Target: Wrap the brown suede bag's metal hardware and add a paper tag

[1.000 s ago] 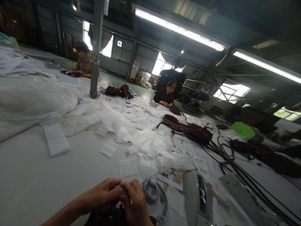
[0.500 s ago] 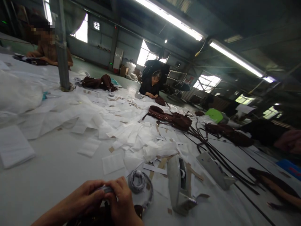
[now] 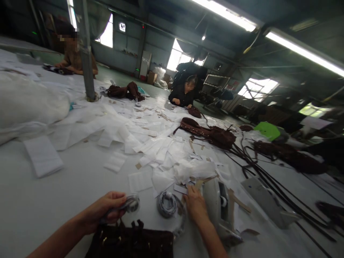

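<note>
My left hand (image 3: 107, 211) is closed around a grey, plastic-wrapped strap (image 3: 132, 203), whose looped end sticks out past the fingers. Just below that hand lies a dark brown bag (image 3: 131, 243) with small gold-coloured metal pieces, cut off by the bottom edge of the view. A second grey strap, coiled (image 3: 167, 204), rests on the table between my hands, its tail curving down to the bag's right side. Fingers stretched forward, my right hand (image 3: 195, 204) touches down at the end of a white paper strip (image 3: 180, 189), left of a grey tape dispenser (image 3: 215, 208).
White foam sheets and paper scraps (image 3: 161, 150) cover the middle of the table. Brown bags (image 3: 206, 132) and long dark straps (image 3: 258, 168) lie to the right, near a second grey dispenser (image 3: 268, 202). A metal post (image 3: 87, 68) rises at left. Two co-workers sit farther off.
My right hand has left the strap and moved right to the paper strip beside the dispenser. My left hand still holds the strap. More of the brown bag shows, and the view has shifted left.
</note>
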